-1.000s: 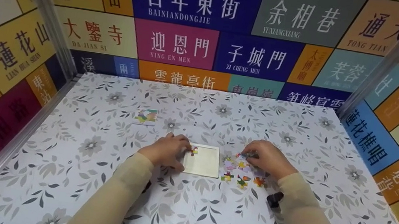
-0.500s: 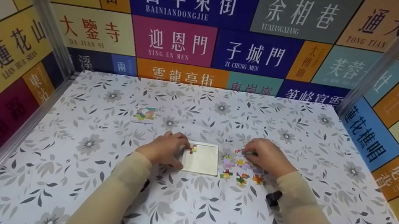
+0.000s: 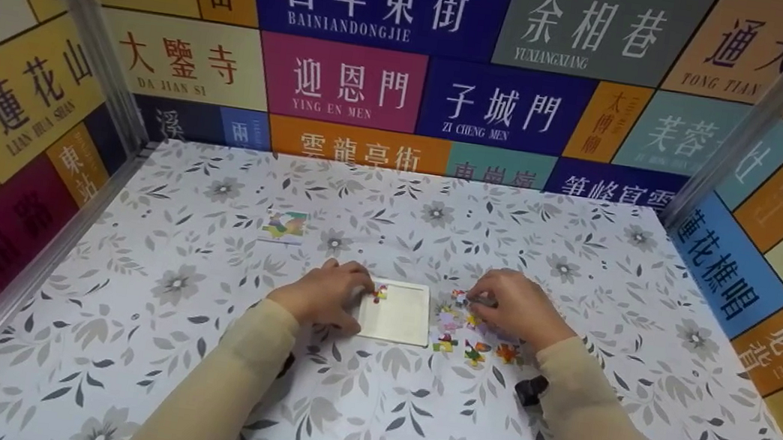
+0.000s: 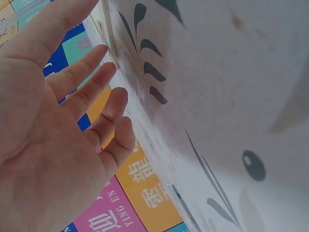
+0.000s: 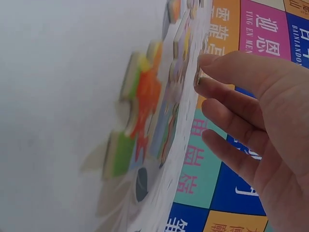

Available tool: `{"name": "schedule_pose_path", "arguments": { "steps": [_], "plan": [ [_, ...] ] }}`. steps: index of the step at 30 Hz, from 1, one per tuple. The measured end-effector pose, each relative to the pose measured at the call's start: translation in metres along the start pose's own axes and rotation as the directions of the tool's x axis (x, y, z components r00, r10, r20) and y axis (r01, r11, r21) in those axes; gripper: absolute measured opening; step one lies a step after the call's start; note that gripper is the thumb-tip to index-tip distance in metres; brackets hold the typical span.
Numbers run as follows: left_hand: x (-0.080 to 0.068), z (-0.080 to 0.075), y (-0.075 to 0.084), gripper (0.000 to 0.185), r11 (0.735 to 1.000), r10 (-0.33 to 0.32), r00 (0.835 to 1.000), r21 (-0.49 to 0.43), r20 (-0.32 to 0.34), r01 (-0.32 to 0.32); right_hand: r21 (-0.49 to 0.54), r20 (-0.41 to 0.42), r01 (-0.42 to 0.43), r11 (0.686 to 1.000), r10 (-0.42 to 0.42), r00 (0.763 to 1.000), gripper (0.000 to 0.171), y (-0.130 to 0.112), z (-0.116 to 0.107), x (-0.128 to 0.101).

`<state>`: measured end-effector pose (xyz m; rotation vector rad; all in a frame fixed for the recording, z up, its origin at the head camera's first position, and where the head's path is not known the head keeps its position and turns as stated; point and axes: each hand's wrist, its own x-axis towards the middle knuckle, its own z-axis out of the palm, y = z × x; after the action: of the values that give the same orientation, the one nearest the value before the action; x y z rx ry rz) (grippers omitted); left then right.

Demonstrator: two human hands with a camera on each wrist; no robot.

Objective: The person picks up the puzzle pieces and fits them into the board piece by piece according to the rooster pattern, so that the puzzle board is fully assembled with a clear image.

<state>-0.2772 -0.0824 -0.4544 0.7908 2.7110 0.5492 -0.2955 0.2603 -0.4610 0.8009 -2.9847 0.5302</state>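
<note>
My left hand [image 3: 323,294] rests along the left side of a shallow white puzzle tray [image 3: 405,319], its fingers and thumb spread and loosely bent in the left wrist view. In the tray's upper left corner lies one jigsaw piece [image 3: 380,293]. Right of the tray, my right hand [image 3: 520,309] pinches a jigsaw piece [image 5: 198,72] between thumb and index finger, seen edge-on in the right wrist view. Below that hand several loose jigsaw pieces [image 3: 474,353] lie on the table, some partly hidden by it. An orange and green piece [image 5: 145,96] is closest to the right wrist camera.
A small square colourful picture [image 3: 283,225] lies at the back left on the flower-patterned tabletop [image 3: 396,417]. Panels with large printed characters [image 3: 340,83] stand behind the table and along both sides. A dark wrist camera [image 3: 530,391] sits under the right sleeve.
My right hand has shifted slightly left, toward the tray, with its fingers together over the upper loose pieces. The left hand and the tray stay in place.
</note>
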Motion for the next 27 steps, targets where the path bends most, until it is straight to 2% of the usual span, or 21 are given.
{"name": "schedule_pose_path", "arguments": {
  "steps": [7,18,27],
  "plan": [
    [0.0,0.0,0.0,0.063,1.0,-0.019,1.0,-0.009,0.008,0.02,-0.036,-0.02,0.058,0.998,-0.059,0.998,0.013,-0.014,0.003,0.007],
    [-0.001,0.002,-0.003,0.061,1.0,-0.012,1.0,-0.017,0.009,0.012,-0.034,-0.024,0.112,0.993,-0.113,0.993,0.012,-0.041,0.01,0.019],
    [-0.002,0.001,0.0,0.061,1.0,-0.015,1.0,-0.026,-0.001,0.015,-0.045,0.006,0.12,0.992,-0.119,0.993,0.016,-0.058,0.015,0.028]
  ]
}}
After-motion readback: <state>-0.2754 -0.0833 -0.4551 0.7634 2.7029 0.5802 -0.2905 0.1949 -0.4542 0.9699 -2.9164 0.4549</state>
